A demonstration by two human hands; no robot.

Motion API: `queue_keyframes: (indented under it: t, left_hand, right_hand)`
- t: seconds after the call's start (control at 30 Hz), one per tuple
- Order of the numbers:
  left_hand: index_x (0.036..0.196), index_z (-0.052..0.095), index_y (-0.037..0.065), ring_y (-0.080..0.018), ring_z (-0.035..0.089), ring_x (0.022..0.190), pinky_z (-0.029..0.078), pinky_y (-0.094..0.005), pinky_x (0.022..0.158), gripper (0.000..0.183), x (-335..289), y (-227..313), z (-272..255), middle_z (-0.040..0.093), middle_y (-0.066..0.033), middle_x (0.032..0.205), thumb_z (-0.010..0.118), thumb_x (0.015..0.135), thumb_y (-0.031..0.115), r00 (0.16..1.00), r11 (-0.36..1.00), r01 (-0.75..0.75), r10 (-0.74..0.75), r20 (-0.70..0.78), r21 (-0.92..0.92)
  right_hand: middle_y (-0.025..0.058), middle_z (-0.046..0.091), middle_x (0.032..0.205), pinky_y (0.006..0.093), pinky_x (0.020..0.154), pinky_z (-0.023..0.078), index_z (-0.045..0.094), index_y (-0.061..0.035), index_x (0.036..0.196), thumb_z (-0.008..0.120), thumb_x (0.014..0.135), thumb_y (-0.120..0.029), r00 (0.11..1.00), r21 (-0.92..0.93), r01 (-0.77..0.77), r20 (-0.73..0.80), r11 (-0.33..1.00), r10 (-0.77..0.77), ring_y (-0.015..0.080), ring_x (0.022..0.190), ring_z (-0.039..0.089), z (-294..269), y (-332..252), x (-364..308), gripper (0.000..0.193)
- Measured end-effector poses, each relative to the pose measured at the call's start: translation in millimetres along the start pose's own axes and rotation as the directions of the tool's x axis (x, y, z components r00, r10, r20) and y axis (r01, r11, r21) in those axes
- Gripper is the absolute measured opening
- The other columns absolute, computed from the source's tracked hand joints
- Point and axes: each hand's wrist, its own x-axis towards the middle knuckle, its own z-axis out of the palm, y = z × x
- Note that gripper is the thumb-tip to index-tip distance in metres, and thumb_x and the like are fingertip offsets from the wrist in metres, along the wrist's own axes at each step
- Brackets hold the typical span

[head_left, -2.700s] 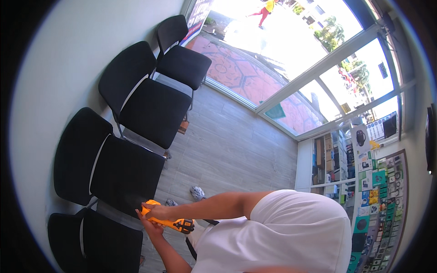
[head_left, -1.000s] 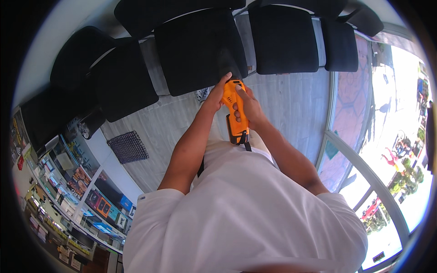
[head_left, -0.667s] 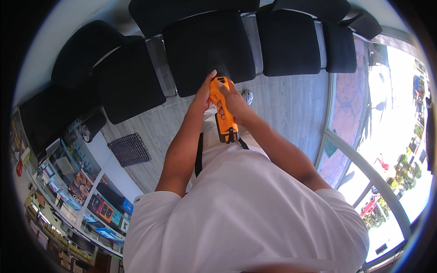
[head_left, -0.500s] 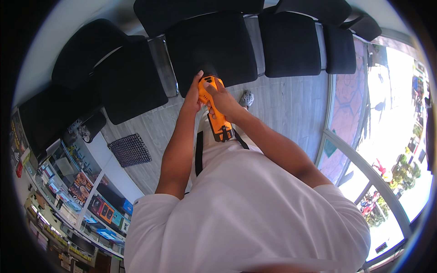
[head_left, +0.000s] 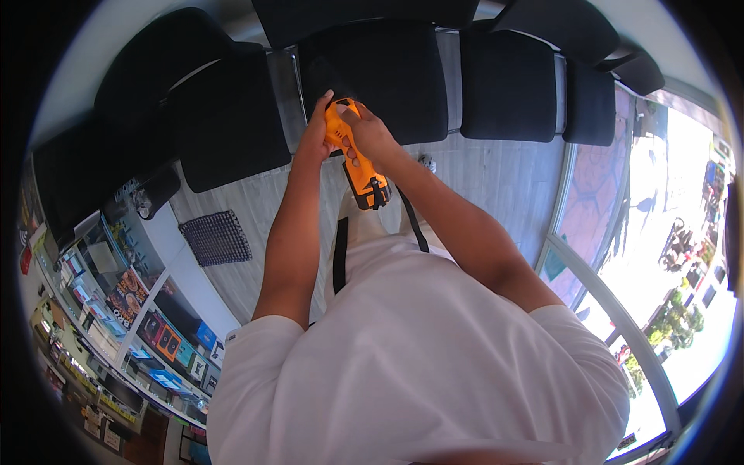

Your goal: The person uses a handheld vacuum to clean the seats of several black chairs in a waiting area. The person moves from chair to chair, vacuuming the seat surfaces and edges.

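Both hands hold an orange-and-black cordless power tool (head_left: 363, 174) in front of my body, over the near edge of a black chair seat. Its broad dark base points toward me and its head points away; the exact kind of tool cannot be made out. My right hand (head_left: 369, 138) is wrapped round the handle, with the thumb on top near the head. Closed against the left side of the head is my left hand (head_left: 315, 133), its thumb pointing up and away. The front tip of the tool blends into the dark seat behind.
A row of black chairs (head_left: 508, 85) curves along the far wall. On the grey plank floor lies a dark woven mat (head_left: 215, 237). A glass display case (head_left: 147, 310) with boxed goods stands at left. At right, a framed glass doorway (head_left: 612, 298) opens on a bright street.
Both hands and the tool have moved farther from my body and slightly left. The view has shifted a little, and the grip looks the same.
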Motion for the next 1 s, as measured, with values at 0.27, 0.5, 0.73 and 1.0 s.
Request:
queue_keyframes:
  t: [0.27,0.5,0.73,1.0]
  left_hand:
    - [0.134,0.068,0.011,-0.024,0.072,0.115,0.06,-0.0455,0.101,0.075,36,-14,83,0.073,-0.0118,0.124,0.069,0.096,0.076,0.991,0.996,0.06,-0.068,0.118,0.073]
    - [0.135,0.067,0.011,-0.0231,0.073,0.113,0.06,-0.043,0.1,0.074,38,-50,140,0.073,-0.0113,0.123,0.066,0.099,0.076,0.983,0.984,0.097,-0.119,0.141,0.151]
    - [0.135,0.067,0.01,-0.0228,0.073,0.113,0.061,-0.043,0.099,0.076,48,-71,173,0.073,-0.0118,0.123,0.062,0.1,0.078,0.96,0.965,0.119,-0.172,0.22,0.235]
    - [0.131,0.07,0.011,-0.0223,0.075,0.103,0.06,-0.0421,0.093,0.073,57,-74,190,0.075,-0.0099,0.113,0.062,0.099,0.077,0.952,0.948,0.119,-0.193,0.238,0.294]
  right_hand:
    - [0.0025,0.054,0.084,0.0285,0.06,0.048,0.054,-0.0191,0.16,0.051,0.115,-0.05,0.994,0.168,0.012,-0.112,0.986,0.007,0.0111,0.061,0.049,-71,-9,-8,0.055]
    - [0.0025,0.055,0.083,0.0286,0.055,0.048,0.053,-0.0197,0.162,0.055,0.114,-0.052,0.987,0.256,0.024,-0.162,0.966,0.019,0.0111,0.059,0.05,-130,9,-32,0.058]
    - [0.0029,0.057,0.084,0.0292,0.057,0.05,0.055,-0.0183,0.159,0.053,0.114,-0.051,0.975,0.289,0.041,-0.22,0.957,0.025,0.012,0.06,0.052,-163,26,-43,0.056]
    - [0.0012,0.056,0.081,0.0283,0.057,0.049,0.061,-0.0155,0.151,0.054,0.114,-0.054,0.96,0.325,0.044,-0.275,0.945,0.05,0.0115,0.058,0.051,-175,27,-42,0.054]
